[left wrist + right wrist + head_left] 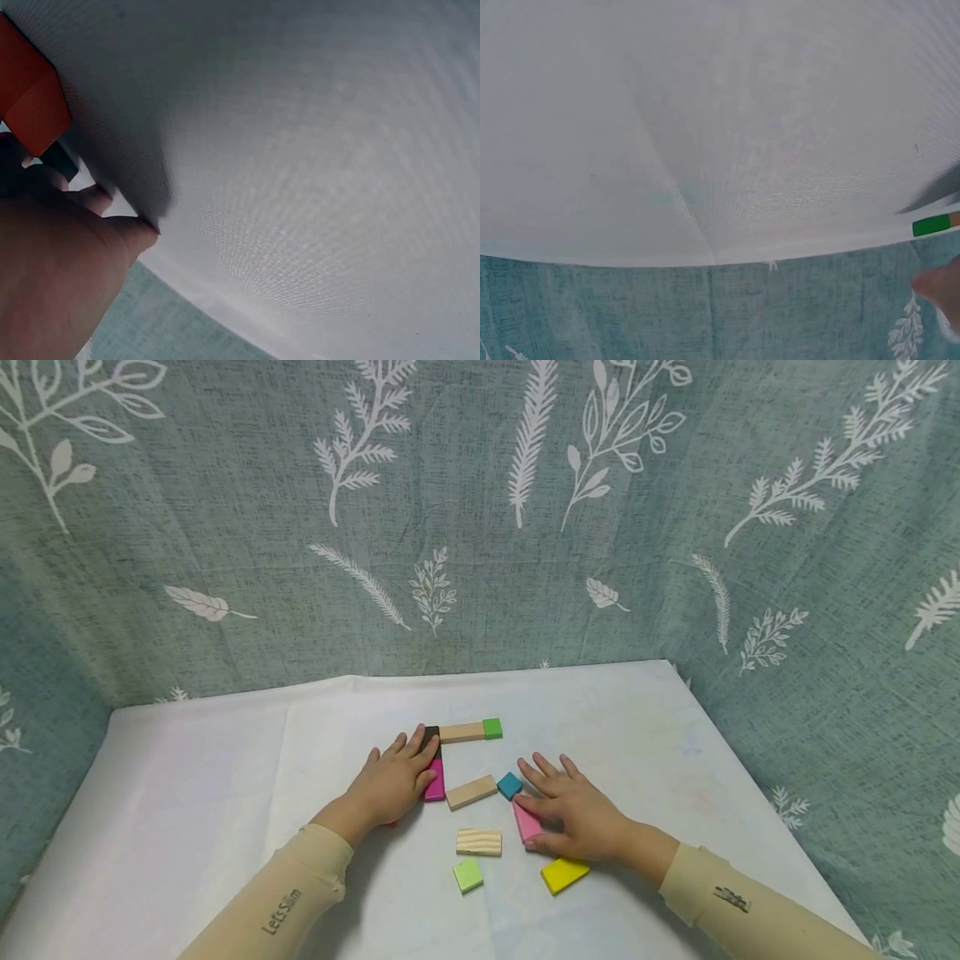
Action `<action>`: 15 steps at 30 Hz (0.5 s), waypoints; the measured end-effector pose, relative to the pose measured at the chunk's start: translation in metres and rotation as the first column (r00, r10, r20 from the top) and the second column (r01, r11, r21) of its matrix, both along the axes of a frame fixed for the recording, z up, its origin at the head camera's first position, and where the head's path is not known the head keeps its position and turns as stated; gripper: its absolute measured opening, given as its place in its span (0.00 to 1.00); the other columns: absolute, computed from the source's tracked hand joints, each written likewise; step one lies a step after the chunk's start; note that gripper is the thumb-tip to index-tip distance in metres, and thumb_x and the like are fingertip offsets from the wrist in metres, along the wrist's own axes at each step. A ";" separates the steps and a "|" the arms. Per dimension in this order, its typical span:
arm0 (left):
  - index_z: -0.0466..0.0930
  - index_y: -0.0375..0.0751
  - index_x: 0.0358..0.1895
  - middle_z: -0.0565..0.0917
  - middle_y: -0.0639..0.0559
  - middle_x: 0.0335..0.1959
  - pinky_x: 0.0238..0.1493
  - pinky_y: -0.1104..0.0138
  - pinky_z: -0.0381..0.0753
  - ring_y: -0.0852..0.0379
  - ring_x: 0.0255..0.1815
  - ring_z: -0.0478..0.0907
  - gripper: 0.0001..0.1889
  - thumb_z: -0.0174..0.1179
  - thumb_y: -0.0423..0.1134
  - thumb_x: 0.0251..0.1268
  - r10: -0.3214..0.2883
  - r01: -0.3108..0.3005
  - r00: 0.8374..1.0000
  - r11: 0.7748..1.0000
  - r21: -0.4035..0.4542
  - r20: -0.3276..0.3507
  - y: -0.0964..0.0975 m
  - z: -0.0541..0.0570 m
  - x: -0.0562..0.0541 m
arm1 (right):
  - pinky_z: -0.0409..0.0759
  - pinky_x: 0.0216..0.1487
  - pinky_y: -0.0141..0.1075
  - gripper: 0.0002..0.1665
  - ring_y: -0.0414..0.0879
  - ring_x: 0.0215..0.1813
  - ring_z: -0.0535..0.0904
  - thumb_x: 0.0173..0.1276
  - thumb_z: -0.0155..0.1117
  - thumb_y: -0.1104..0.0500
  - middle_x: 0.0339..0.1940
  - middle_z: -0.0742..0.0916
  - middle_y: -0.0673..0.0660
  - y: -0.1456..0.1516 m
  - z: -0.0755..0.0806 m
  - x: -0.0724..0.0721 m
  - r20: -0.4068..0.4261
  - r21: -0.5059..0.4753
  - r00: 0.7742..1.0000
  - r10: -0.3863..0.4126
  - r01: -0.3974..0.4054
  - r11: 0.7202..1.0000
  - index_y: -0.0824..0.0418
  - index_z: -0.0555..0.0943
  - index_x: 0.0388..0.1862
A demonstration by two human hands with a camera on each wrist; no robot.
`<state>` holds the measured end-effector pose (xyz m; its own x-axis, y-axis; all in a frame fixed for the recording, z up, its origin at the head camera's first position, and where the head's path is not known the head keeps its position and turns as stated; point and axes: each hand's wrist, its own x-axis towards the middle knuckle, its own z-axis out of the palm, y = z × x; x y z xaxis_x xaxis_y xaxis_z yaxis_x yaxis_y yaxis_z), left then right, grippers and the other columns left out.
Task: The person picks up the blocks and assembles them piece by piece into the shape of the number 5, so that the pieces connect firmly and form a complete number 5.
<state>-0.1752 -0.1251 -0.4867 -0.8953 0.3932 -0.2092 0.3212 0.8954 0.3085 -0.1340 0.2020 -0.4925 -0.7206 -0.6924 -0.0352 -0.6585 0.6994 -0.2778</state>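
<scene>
My left hand (393, 785) lies over the left end of the block layout, fingers stretched forward. Its fingertips touch a black block (432, 742) and its thumb rests on a magenta block (435, 783). A red-orange block (34, 90) shows beside this hand in the left wrist view, mostly hidden under the palm in the head view. My right hand (573, 810) pinches a pink block (527, 822) lengthwise, index finger at its far end and thumb at its near end. A blue block (510, 786) sits just off that far end, at the tip of a slanted plain wooden block (472, 792).
Behind the hands, a long wooden block (462, 732) runs from the black block to a green block (492, 728). Nearer lie a grained wooden block (479, 842), a light green block (468, 876) and a yellow block (564, 875). Patterned curtain (480, 610) surrounds the white-covered table (225, 760).
</scene>
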 end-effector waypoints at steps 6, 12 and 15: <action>0.52 0.49 0.82 0.48 0.44 0.84 0.73 0.30 0.51 0.36 0.82 0.49 0.32 0.43 0.53 0.82 -0.002 0.002 1.000 1.000 -0.002 -0.003 -0.001 0.003 0.000 | 0.43 0.81 0.61 0.42 0.52 0.86 0.44 0.64 0.65 0.30 0.84 0.59 0.52 -0.001 -0.001 -0.001 -0.016 -0.001 1.000 0.016 -0.016 1.000 0.46 0.73 0.73; 0.52 0.48 0.82 0.48 0.43 0.84 0.73 0.30 0.52 0.35 0.82 0.50 0.32 0.43 0.53 0.82 -0.008 0.007 1.000 1.000 -0.010 -0.005 -0.001 0.003 0.000 | 0.45 0.81 0.62 0.43 0.53 0.86 0.45 0.64 0.65 0.29 0.84 0.59 0.53 -0.002 -0.001 -0.002 -0.032 0.004 0.999 0.031 -0.031 1.000 0.46 0.72 0.73; 0.52 0.48 0.82 0.48 0.44 0.84 0.73 0.30 0.52 0.35 0.82 0.49 0.32 0.43 0.53 0.82 -0.008 0.008 1.000 1.000 -0.010 -0.001 0.000 0.002 0.000 | 0.45 0.81 0.61 0.45 0.52 0.86 0.45 0.62 0.64 0.27 0.84 0.59 0.52 -0.002 0.000 -0.001 -0.033 0.018 0.999 0.016 -0.015 1.000 0.45 0.72 0.74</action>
